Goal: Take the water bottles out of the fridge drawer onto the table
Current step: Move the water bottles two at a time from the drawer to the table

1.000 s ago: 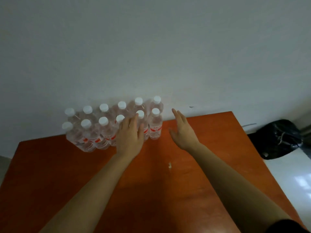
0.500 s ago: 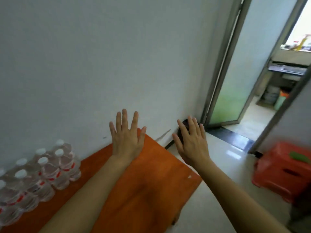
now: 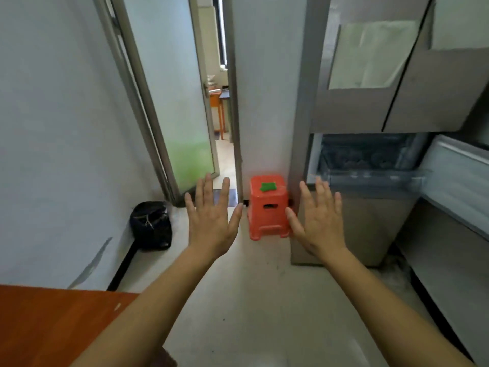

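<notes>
My left hand (image 3: pixel 211 221) and my right hand (image 3: pixel 317 221) are both held out flat in front of me, fingers spread, holding nothing. Ahead on the right stands the grey fridge (image 3: pixel 370 109) with its door (image 3: pixel 455 181) swung open and a clear drawer (image 3: pixel 367 165) pulled out at mid height. Dark rounded shapes show inside the drawer, too blurred to name. A corner of the orange table (image 3: pixel 47 324) sits at the lower left. The water bottles on it are out of frame.
A red plastic stool (image 3: pixel 268 207) with a green object (image 3: pixel 267 186) on top stands on the floor between my hands. A black bag (image 3: pixel 150 225) leans against the left wall. Beyond is a glass door (image 3: pixel 182 107), ajar, leading to another room.
My view has swung right, from the bottles on the table to the open fridge. Both hands left the bottles and stayed empty and spread.
</notes>
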